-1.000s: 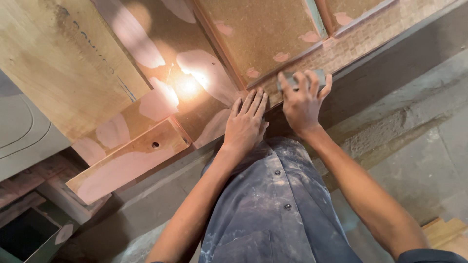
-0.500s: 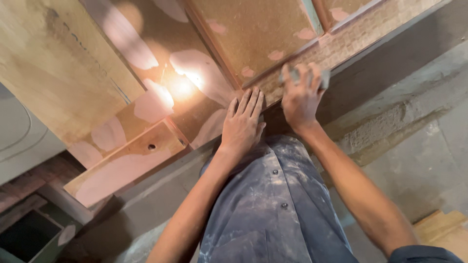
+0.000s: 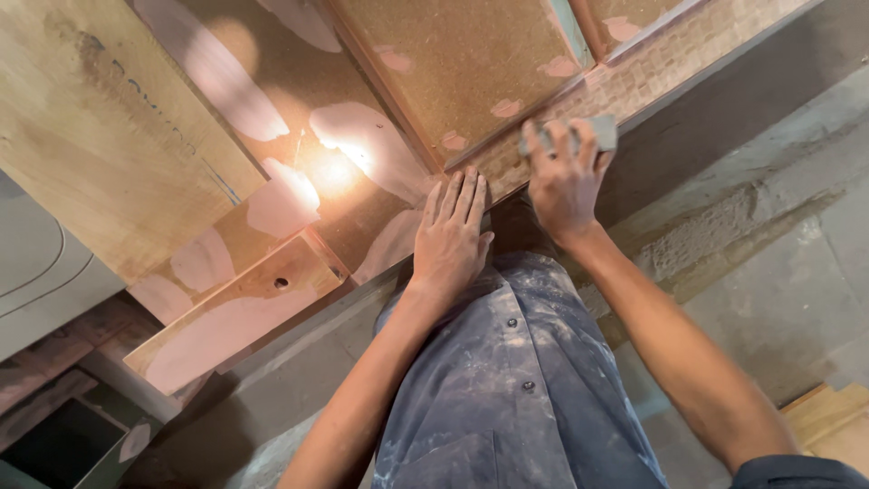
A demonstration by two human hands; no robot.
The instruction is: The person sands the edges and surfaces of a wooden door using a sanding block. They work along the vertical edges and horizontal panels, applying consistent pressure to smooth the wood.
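The left hand point(image 3: 453, 237) lies open and flat on one wooden panel point(image 3: 380, 118), while the right hand point(image 3: 563, 181) grips one grey sanding block point(image 3: 599, 131) pressed on the panel's edge.

Rough grey concrete floor point(image 3: 778, 272), dusty. Bright light spot point(image 3: 339, 163) glares at centre. Pale plywood sheet point(image 3: 100, 136) leans upper left.

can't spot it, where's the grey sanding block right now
In the head view, upper right of centre: the grey sanding block is under the right hand, on the panel's edge.
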